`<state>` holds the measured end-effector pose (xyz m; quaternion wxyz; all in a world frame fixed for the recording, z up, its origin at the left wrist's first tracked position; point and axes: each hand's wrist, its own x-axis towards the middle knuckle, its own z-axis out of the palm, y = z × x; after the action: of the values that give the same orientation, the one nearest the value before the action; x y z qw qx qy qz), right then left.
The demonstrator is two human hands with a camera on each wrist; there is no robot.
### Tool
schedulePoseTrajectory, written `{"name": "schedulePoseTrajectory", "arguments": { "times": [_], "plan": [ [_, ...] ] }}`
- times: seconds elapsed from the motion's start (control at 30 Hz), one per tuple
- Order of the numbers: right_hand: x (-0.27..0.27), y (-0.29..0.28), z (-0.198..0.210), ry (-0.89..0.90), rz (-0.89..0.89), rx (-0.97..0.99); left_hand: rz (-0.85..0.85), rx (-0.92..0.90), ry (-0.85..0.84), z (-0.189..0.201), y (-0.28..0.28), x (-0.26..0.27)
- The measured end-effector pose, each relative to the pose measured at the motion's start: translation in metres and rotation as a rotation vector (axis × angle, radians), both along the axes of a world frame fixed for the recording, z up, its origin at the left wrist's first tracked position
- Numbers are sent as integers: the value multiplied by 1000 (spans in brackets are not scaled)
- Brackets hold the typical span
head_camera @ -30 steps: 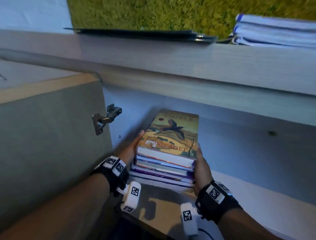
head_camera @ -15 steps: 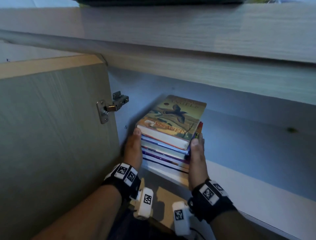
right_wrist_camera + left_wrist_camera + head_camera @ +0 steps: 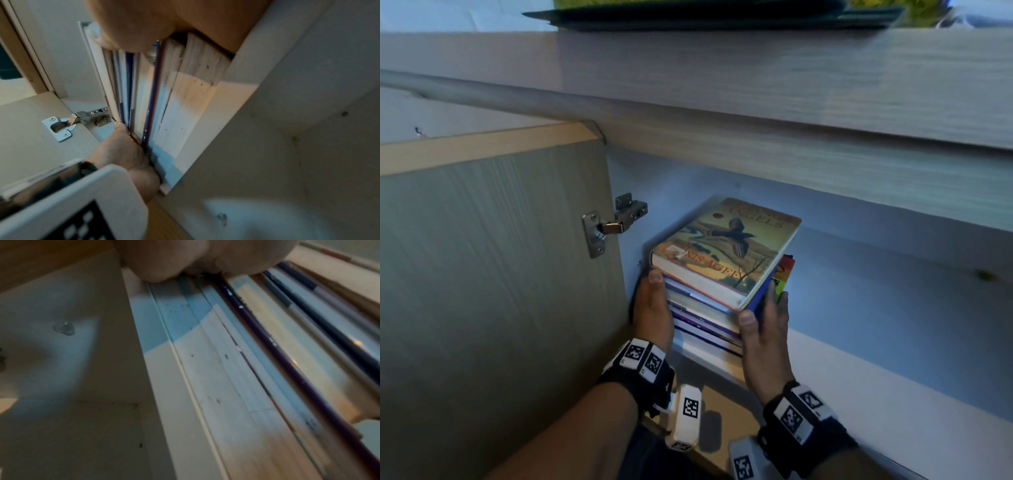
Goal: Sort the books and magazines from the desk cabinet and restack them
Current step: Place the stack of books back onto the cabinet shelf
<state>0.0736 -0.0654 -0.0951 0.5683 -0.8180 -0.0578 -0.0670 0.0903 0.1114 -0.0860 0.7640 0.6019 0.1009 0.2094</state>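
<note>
Slid deeper into the cabinet since a moment ago, that stack of books (image 3: 709,301), with the top book (image 3: 726,246) now skewed so its near corner pokes out toward the right of the frame.

Nearest, lower centre: left hand (image 3: 652,308) flat against the stack's left side, thumb up near the top book, fingers hidden behind the pile. Right hand (image 3: 763,329) flat along the right side, thumb on the near corner. Straight-fingered press from both, no curl visible, probably squaring the pile and steering it in as one block.

Bit further: stack sits on the cabinet floor (image 3: 859,370), close to the left inner wall, so hardly any slack for the left hand. Open door (image 3: 493,291) and hinge (image 3: 613,228) crowd the left of the frame. Loads of free floor off to the right.

Farthest, top of frame: desk edge (image 3: 791,85) overhanging, so headroom looks limited.
</note>
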Motion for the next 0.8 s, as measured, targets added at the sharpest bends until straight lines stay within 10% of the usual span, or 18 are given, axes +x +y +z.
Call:
{"name": "schedulePoseTrajectory", "arguments": {
  "times": [0.27,0.8],
  "plan": [
    [0,-5,1,-12,46,79,-227,171,-10,-3,27,-11],
    [0,-4,-6,-62,114,-154,-36,312,20,-8,20,-12]
  ]
}}
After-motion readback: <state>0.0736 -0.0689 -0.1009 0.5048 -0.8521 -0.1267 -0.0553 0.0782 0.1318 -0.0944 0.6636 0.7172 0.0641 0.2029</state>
